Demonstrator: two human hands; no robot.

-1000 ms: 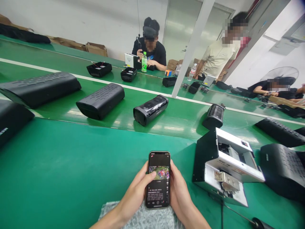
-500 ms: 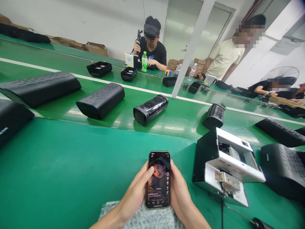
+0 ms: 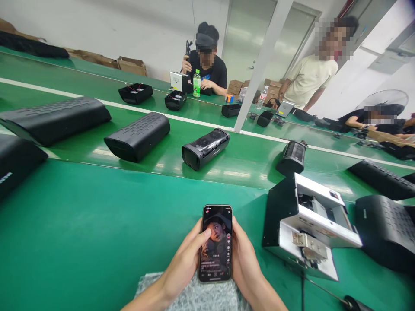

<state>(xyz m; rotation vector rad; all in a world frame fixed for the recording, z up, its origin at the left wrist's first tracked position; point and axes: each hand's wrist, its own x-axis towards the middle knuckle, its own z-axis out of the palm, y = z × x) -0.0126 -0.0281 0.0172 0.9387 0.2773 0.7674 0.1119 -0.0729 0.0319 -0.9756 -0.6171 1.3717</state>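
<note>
Both hands are holding a phone [image 3: 215, 243] low in the middle of the view. The left hand [image 3: 184, 263] is wrapping around the phone's left edge, and its thumb is lying across the lit screen. The right hand [image 3: 244, 259] is cupping the phone's right edge, with the fingers curled behind it where they cannot be seen. So both hands are closed around the phone, one on each side, with the phone squeezed between them. The phone is standing tilted up, with its screen facing the person.

Just under the hands and the phone, a grey foam sheet [image 3: 201, 298] is lying on the green table [image 3: 81, 224]. Near the right hand, off to its right, a black and silver machine [image 3: 308, 224] is sitting on the table. A black cable [image 3: 324, 293] is running from under it toward the near edge. Past that machine, farther right, a black case [image 3: 385, 229] is resting.

Beyond the phone, well apart from the hands, a black speaker body [image 3: 205, 148] is lying on the shiny green belt [image 3: 243, 160]. More long black shells [image 3: 137, 136] are lying to its left. Far across the belt, a person in a black shirt [image 3: 207, 69] is sitting, and a person in a pale shirt [image 3: 308, 82] is standing to the right.
</note>
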